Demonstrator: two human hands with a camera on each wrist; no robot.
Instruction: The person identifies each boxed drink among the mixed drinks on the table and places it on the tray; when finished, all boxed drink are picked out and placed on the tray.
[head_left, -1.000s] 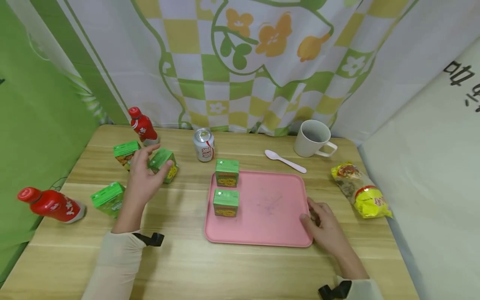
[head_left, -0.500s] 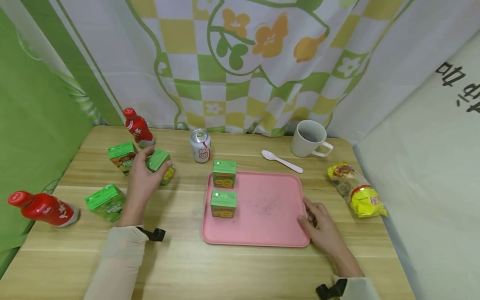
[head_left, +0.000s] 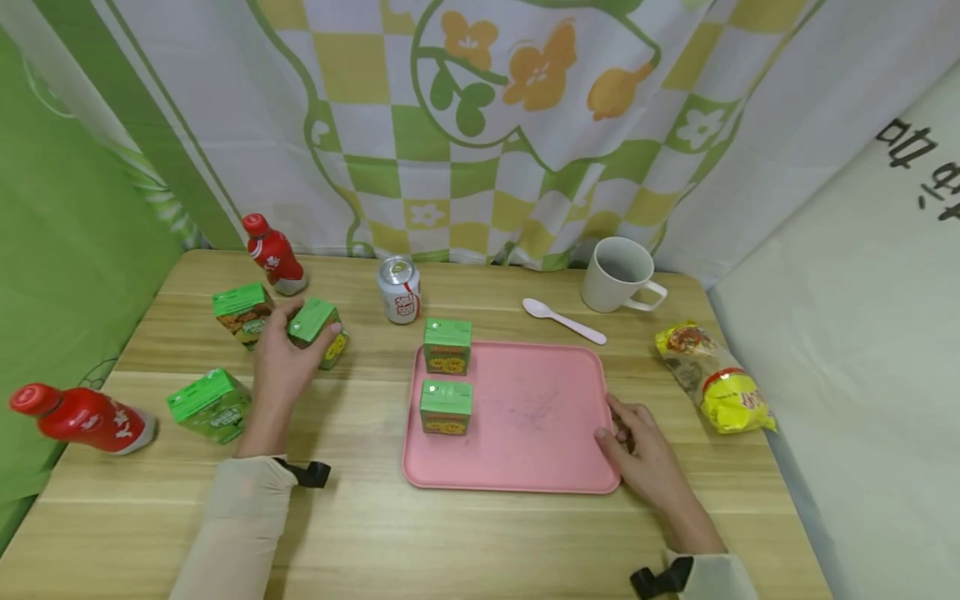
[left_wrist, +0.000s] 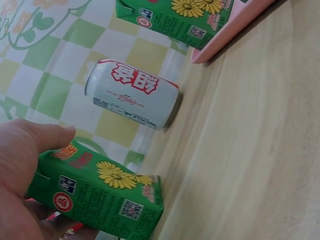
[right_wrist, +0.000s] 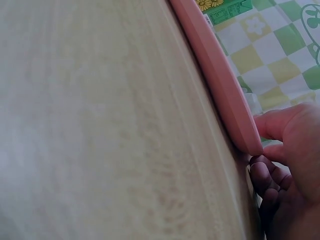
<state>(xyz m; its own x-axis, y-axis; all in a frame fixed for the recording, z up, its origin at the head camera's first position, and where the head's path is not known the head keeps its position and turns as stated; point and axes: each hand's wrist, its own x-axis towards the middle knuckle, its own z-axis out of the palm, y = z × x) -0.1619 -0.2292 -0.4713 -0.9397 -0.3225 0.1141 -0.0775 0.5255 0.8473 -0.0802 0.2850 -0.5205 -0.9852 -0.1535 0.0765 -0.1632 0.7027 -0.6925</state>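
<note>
Left of the pink tray [head_left: 536,417], the person's left hand [head_left: 285,358] grips a flower-printed green drink carton [head_left: 315,317] between thumb and fingers, while the right hand [head_left: 648,458] pinches the tray's right rim. Two more green cartons [head_left: 446,408] stand upright on the tray's left side; a drink can [head_left: 399,292] stands past its far left corner, a pale spoon [head_left: 566,322] beyond its far edge.

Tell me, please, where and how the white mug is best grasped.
Probably by the handle, from the right, with the right hand: the white mug stands upright and its handle juts to that side, away from the pink spoon.
</note>
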